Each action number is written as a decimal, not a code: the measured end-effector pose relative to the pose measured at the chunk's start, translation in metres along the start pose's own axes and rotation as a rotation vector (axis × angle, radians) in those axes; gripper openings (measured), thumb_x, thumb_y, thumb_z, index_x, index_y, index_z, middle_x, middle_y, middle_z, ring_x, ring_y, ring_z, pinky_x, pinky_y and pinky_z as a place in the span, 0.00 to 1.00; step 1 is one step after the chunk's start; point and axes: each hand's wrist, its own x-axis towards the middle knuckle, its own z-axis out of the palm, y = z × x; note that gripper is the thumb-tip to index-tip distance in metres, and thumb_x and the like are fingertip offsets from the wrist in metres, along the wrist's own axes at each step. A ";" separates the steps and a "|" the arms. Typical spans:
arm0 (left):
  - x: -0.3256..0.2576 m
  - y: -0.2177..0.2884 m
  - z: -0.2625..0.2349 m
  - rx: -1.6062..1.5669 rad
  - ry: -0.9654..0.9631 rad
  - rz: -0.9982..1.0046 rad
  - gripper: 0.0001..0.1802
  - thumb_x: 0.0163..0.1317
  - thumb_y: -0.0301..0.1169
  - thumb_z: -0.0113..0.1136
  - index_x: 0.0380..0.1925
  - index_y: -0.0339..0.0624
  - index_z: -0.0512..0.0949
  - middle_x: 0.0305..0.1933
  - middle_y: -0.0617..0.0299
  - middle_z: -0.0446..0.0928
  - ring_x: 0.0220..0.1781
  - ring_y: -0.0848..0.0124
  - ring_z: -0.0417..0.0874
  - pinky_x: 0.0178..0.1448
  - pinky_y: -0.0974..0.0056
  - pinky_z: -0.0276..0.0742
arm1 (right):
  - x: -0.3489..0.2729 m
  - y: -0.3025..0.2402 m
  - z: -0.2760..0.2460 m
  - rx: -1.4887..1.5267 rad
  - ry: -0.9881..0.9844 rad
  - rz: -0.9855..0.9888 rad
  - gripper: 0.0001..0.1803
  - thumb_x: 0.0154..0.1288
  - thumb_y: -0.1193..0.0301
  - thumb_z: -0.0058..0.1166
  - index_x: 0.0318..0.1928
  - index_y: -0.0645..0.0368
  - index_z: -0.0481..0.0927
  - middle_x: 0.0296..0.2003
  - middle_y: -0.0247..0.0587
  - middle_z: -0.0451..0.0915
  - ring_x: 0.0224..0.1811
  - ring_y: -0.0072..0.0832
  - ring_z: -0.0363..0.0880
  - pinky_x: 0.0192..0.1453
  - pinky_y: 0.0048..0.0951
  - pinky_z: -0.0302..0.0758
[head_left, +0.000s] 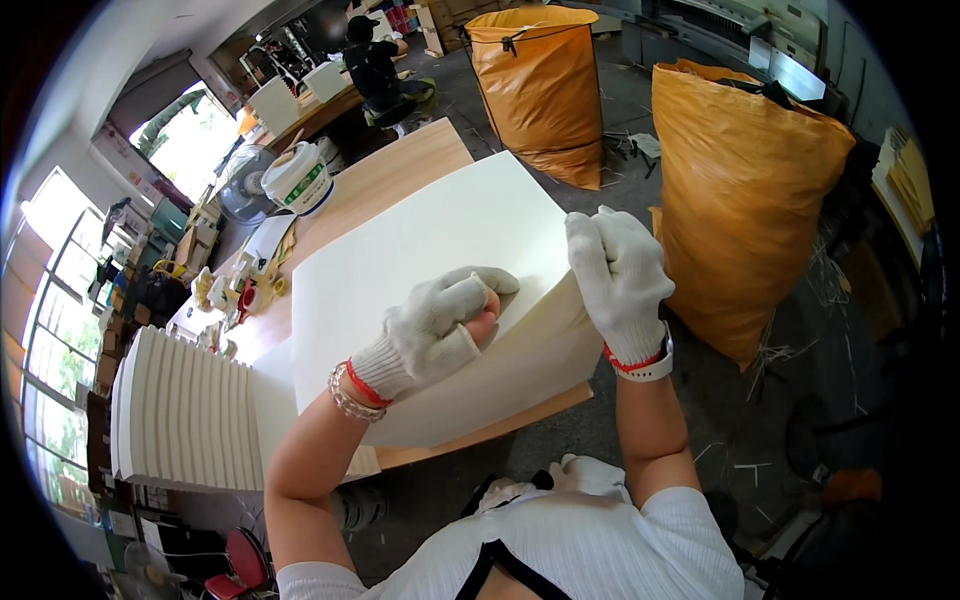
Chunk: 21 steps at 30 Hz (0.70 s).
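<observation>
A tall stack of large white sheets (pixel 420 235) lies in front of me, its near and right sides showing. My left hand (pixel 435 330), in a white knitted glove with bare skin showing at the fingers, is curled closed over the stack's top near its right edge. Whatever it may hold is hidden. At the stack's right corner my right hand (pixel 618 285), gloved too, is closed in a fist. Its fingers hide whether they pinch a sheet's edge. On the left stands another thick pile of white sheets (pixel 185 410) in wavy layers.
The wooden table (pixel 400 170) carries a white tub (pixel 297 180) and tape rolls (pixel 250 297). Two big orange sacks (pixel 540 95), (pixel 745 200) stand on the right. Scraps litter the floor (pixel 760 440). A fan (pixel 245 185) stands behind the table; another person (pixel 375 75) sits farther back.
</observation>
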 end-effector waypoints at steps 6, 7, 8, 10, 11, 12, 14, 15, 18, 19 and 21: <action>-0.002 0.007 -0.003 0.029 -0.044 -0.082 0.21 0.54 0.33 0.77 0.30 0.42 0.69 0.58 0.49 0.81 0.54 0.58 0.82 0.58 0.59 0.80 | -0.001 -0.001 0.003 0.054 0.046 0.052 0.10 0.63 0.77 0.55 0.44 0.66 0.80 0.22 0.37 0.69 0.23 0.34 0.70 0.39 0.39 0.77; -0.002 0.006 -0.003 0.021 -0.033 -0.069 0.21 0.54 0.33 0.77 0.30 0.43 0.69 0.57 0.50 0.81 0.53 0.59 0.82 0.57 0.59 0.79 | -0.001 -0.003 0.003 0.101 0.044 0.085 0.09 0.63 0.77 0.55 0.44 0.66 0.80 0.22 0.37 0.68 0.23 0.34 0.70 0.40 0.40 0.78; -0.003 0.004 -0.002 0.013 -0.021 -0.056 0.21 0.55 0.33 0.77 0.31 0.44 0.68 0.55 0.51 0.81 0.51 0.59 0.82 0.55 0.59 0.79 | 0.000 -0.004 0.003 0.148 0.042 0.119 0.09 0.64 0.77 0.55 0.44 0.66 0.80 0.22 0.37 0.68 0.23 0.34 0.70 0.41 0.40 0.78; -0.002 0.003 -0.002 -0.005 -0.015 -0.053 0.21 0.55 0.34 0.76 0.31 0.44 0.68 0.54 0.53 0.81 0.50 0.60 0.82 0.55 0.60 0.78 | -0.001 -0.003 0.004 0.105 0.070 0.080 0.09 0.64 0.77 0.55 0.43 0.66 0.80 0.22 0.37 0.68 0.23 0.34 0.69 0.41 0.41 0.78; -0.001 0.004 -0.003 -0.014 -0.020 -0.064 0.21 0.56 0.33 0.76 0.31 0.44 0.68 0.54 0.53 0.81 0.50 0.60 0.81 0.55 0.60 0.78 | -0.002 -0.002 0.005 0.083 0.084 0.062 0.08 0.64 0.77 0.55 0.43 0.66 0.80 0.22 0.37 0.68 0.23 0.34 0.69 0.41 0.41 0.78; -0.002 0.006 -0.004 -0.019 -0.023 -0.076 0.21 0.56 0.33 0.76 0.31 0.44 0.68 0.55 0.53 0.81 0.51 0.60 0.81 0.56 0.60 0.78 | -0.001 -0.002 0.006 0.066 0.101 0.041 0.08 0.64 0.77 0.54 0.43 0.66 0.80 0.21 0.37 0.67 0.23 0.34 0.69 0.41 0.41 0.78; -0.003 0.007 -0.004 -0.031 -0.026 -0.089 0.19 0.56 0.34 0.76 0.35 0.43 0.72 0.55 0.54 0.81 0.52 0.61 0.81 0.57 0.60 0.78 | -0.001 -0.003 0.006 0.031 0.137 0.002 0.07 0.65 0.78 0.54 0.43 0.65 0.80 0.21 0.36 0.66 0.23 0.34 0.69 0.40 0.41 0.78; -0.003 0.007 -0.004 -0.039 -0.030 -0.094 0.19 0.56 0.34 0.76 0.37 0.43 0.73 0.54 0.54 0.81 0.52 0.61 0.81 0.57 0.61 0.77 | -0.001 -0.002 0.006 0.071 0.122 0.023 0.07 0.65 0.78 0.54 0.42 0.65 0.80 0.20 0.37 0.66 0.22 0.34 0.68 0.40 0.41 0.77; -0.003 0.014 -0.001 0.039 0.057 -0.142 0.21 0.58 0.29 0.72 0.50 0.41 0.77 0.53 0.54 0.81 0.50 0.61 0.82 0.56 0.62 0.78 | -0.002 0.000 0.004 0.181 0.052 0.119 0.05 0.67 0.78 0.54 0.41 0.65 0.80 0.20 0.37 0.64 0.22 0.35 0.68 0.41 0.40 0.77; -0.006 0.014 -0.001 0.062 0.072 -0.093 0.23 0.58 0.26 0.70 0.54 0.41 0.77 0.52 0.55 0.81 0.49 0.62 0.82 0.55 0.63 0.78 | -0.001 -0.001 0.001 0.210 0.009 0.173 0.04 0.68 0.78 0.53 0.41 0.65 0.80 0.20 0.38 0.64 0.22 0.35 0.67 0.41 0.40 0.77; -0.011 0.012 -0.002 0.110 0.099 0.008 0.28 0.59 0.20 0.66 0.61 0.41 0.76 0.50 0.56 0.81 0.48 0.64 0.82 0.53 0.65 0.78 | 0.000 -0.003 0.001 0.237 0.017 0.185 0.04 0.68 0.78 0.53 0.40 0.65 0.80 0.20 0.38 0.64 0.22 0.36 0.67 0.41 0.41 0.77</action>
